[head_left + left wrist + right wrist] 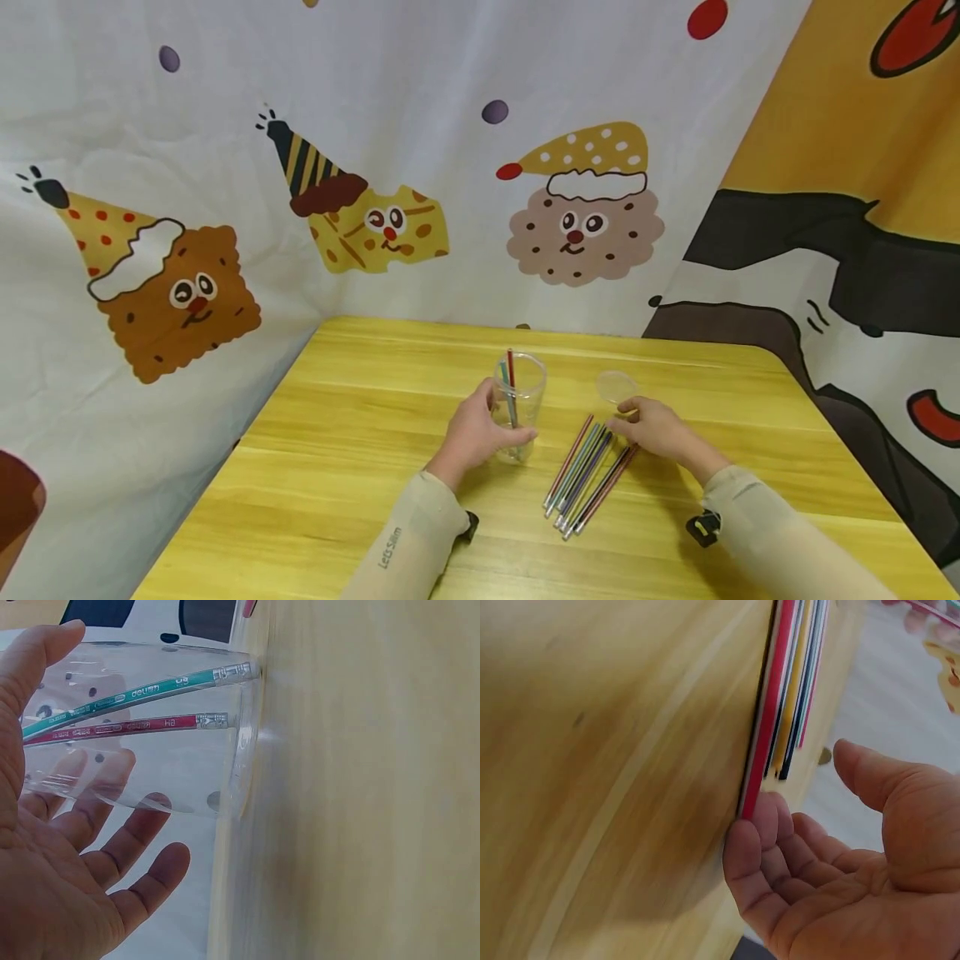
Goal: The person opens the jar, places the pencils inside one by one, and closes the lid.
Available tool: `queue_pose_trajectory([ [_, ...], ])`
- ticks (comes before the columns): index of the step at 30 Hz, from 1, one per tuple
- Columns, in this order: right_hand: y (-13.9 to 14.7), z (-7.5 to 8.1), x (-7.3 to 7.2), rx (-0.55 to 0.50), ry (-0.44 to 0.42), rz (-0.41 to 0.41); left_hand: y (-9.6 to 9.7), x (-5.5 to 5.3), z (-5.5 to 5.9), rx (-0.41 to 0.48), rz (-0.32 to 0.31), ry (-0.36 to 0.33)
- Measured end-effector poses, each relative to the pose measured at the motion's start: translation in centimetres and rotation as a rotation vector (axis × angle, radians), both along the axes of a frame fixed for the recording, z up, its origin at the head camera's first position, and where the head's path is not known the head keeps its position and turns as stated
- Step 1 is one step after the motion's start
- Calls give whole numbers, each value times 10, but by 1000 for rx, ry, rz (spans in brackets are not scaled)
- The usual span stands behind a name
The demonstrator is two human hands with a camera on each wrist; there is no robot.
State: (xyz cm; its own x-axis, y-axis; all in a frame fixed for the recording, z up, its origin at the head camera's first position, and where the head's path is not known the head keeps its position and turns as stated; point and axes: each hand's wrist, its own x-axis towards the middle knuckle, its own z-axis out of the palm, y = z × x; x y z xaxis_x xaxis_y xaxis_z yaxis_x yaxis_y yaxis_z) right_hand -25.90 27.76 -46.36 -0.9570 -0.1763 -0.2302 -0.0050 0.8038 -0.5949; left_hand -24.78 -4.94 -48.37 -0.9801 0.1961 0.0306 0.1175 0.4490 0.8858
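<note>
A clear plastic cup (529, 403) stands upright on the table, held by my left hand (477, 429) with the thumb on the near side and fingers round the other. Inside it lean a green pencil (142, 696) and a red pencil (135, 727), eraser ends down. To the right, several pencils (577, 475) lie side by side on the table, their eraser ends toward me. My right hand (654, 429) is at their far ends. In the right wrist view its fingertips (744, 840) are right at the end of a red pencil (769, 720), thumb held apart.
A clear round lid (617, 386) lies on the wooden table (360, 400) just beyond my right hand. Behind the table's back edge hangs a white cloth (420, 83) printed with cartoon biscuits and cheese. Dark bands with small devices (703, 528) sit at both wrists.
</note>
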Motion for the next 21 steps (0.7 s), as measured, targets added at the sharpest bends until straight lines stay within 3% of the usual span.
queue_pose_trajectory([
  [5,-11,-5,-5,108,85,33,1,0,-1,-10,-4,10],
  [10,-5,-9,-2,165,124,13,3,0,-1,-16,-16,9],
  [17,5,-10,13,260,72,31,1,0,0,3,-4,-4],
  [21,8,-12,18,243,74,35,-1,0,0,16,1,-8],
])
